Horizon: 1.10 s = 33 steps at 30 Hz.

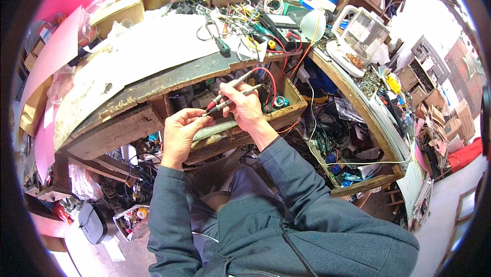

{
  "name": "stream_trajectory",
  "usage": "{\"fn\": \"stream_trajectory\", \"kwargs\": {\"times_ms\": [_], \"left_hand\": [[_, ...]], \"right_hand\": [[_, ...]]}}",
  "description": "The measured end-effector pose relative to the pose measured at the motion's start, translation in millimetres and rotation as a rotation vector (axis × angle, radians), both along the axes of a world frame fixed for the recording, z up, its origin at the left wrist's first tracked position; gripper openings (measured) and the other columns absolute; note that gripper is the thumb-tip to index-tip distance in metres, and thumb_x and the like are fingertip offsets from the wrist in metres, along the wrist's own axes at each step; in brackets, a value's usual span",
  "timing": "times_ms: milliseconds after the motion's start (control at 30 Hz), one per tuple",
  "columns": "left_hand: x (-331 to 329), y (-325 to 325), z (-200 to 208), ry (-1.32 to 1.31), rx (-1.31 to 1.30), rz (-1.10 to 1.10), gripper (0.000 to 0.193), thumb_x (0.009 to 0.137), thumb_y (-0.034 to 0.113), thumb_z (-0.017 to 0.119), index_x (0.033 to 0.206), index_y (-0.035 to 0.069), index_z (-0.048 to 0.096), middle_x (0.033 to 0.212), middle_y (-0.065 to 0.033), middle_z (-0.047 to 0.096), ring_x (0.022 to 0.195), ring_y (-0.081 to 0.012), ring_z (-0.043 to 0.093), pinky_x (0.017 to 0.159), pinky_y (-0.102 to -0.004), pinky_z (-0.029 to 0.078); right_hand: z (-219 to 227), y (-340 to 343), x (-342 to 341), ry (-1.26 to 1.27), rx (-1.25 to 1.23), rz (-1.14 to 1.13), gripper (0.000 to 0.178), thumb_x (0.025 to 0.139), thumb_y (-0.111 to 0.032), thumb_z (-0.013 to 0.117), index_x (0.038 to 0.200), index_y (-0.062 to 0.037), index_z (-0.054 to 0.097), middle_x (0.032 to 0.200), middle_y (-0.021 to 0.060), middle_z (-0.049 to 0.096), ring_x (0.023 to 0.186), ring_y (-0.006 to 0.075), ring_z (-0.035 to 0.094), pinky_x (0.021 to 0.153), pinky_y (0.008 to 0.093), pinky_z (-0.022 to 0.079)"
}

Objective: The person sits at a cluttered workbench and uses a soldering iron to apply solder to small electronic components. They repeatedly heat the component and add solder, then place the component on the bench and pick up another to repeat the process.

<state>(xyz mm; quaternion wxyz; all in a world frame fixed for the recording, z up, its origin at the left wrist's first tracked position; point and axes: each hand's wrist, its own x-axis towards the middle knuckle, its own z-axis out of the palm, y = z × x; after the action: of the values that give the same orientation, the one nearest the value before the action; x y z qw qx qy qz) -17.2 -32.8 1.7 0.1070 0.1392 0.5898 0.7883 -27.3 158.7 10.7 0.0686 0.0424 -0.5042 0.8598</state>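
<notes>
Red-collared and grey, a slim pen-shaped test probe (216,100) lies in my right hand (244,105) beside a second grey, dark-tipped probe (222,105), as the head view shows. My fingers are curled around both shafts, chopstick-fashion, probably so that one hand can steer two points and free the other. That other, my left hand (179,133), is nearly closed, thumb and fingertips pinched on a tiny pale piece (205,115) too small to make out; I likely grip it at its edge to leave some bare for the tips. The piece sits at the probe points, above the near left part of a worn, cluttered wooden drawer (286,116); whether metal touches it, I cannot tell. A thin red lead (271,76) arcs loosely off to the right, slack enough, I judge, not to tug. On the far bench, a green-handled screwdriver (223,48) lies near the edge, seemingly within easy reach.
</notes>
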Motion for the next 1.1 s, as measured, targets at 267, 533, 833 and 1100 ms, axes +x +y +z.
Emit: {"fn": "stream_trajectory", "kwargs": {"times_ms": [267,533,833,1100], "left_hand": [[0.3,-3.2,-2.2,0.018,-0.017,0.008,0.018,0.086,0.002,0.071,0.103,-0.004,0.066,0.092,-0.0139,0.073,0.083,-0.0183,0.072,0.076,-0.0285,0.057],[-0.2,-3.0,0.1,-0.018,0.002,-0.023,0.021,0.088,0.002,0.070,0.107,-0.005,0.065,0.095,-0.0150,0.073,0.087,-0.0199,0.072,0.080,-0.0294,0.057],[-2.3,-4.2,-2.8,-0.030,0.034,-0.030,0.021,0.088,0.002,0.070,0.106,-0.005,0.065,0.096,-0.0152,0.073,0.087,-0.0203,0.072,0.080,-0.0296,0.057],[-2.6,-3.5,-3.0,-0.025,0.021,-0.019,0.020,0.088,0.000,0.069,0.107,-0.006,0.066,0.096,-0.0153,0.072,0.087,-0.0201,0.072,0.080,-0.0297,0.057]], "right_hand": [[1.2,-4.2,-1.5,-0.009,0.031,-0.016,0.018,0.091,-0.020,0.070,0.087,-0.0036,0.062,0.074,0.0078,0.067,0.056,0.0133,0.063,0.043,0.0241,0.048],[-2.6,1.7,-1.3,0.013,0.028,-0.002,0.018,0.093,-0.021,0.068,0.091,-0.0038,0.064,0.079,0.0080,0.069,0.060,0.0122,0.064,0.045,0.0230,0.049],[-3.0,1.2,-3.8,0.014,0.030,-0.004,0.014,0.096,-0.017,0.063,0.088,-0.0062,0.059,0.080,0.0067,0.065,0.071,0.0217,0.072,0.043,0.0229,0.049],[-4.2,1.9,-4.1,0.016,0.002,0.008,0.014,0.092,-0.017,0.068,0.091,-0.0046,0.063,0.081,0.0067,0.066,0.063,0.0144,0.065,0.043,0.0240,0.050]]}}
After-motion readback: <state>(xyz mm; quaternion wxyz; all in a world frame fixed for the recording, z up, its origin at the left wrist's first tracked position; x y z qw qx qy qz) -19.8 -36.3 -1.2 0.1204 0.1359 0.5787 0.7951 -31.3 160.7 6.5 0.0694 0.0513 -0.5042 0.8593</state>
